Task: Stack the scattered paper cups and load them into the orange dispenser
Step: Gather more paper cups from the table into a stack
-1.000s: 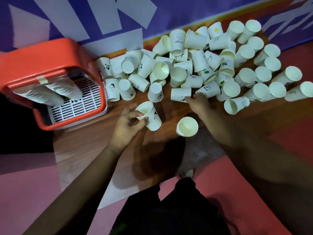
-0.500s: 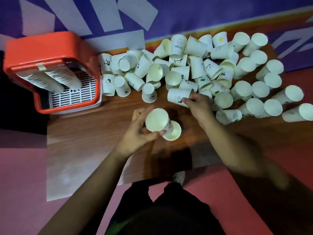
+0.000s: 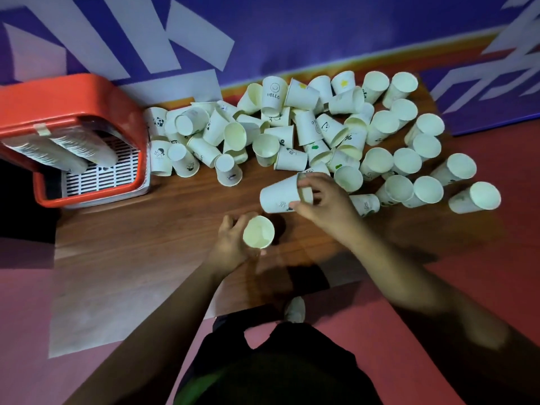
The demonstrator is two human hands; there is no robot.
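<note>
Dozens of loose paper cups (image 3: 321,133) noted in a heap along the far side of the wooden table (image 3: 146,229). Some on their sides, some mouth up, many overlapping. Orange dispenser (image 3: 87,92) at the table's left end, just beside the leftmost cups. Two nested stacks (image 3: 67,150) already lying inside it, above a white grille.

Left hand (image 3: 230,247) curled round an upright cup (image 3: 258,235), mouth facing up, over bare wood in front of the heap. Probably held open-end-up to serve as the base that takes the next one. Cannot tell whether one cup or several nested.

Right hand (image 3: 327,203) pinching a sideways cup (image 3: 277,198), fingers over the top and thumb beneath, at the heap's near edge. Near the upright cup but apart from it.

Judged step: carry the sideways cup across, turn it base-down, seat it in the upright cup. Worth squaring the rims first, since thin paper walls likely crumple if jammed in askew.

Judged progress: partial at best, with most of the heap unstacked.
</note>
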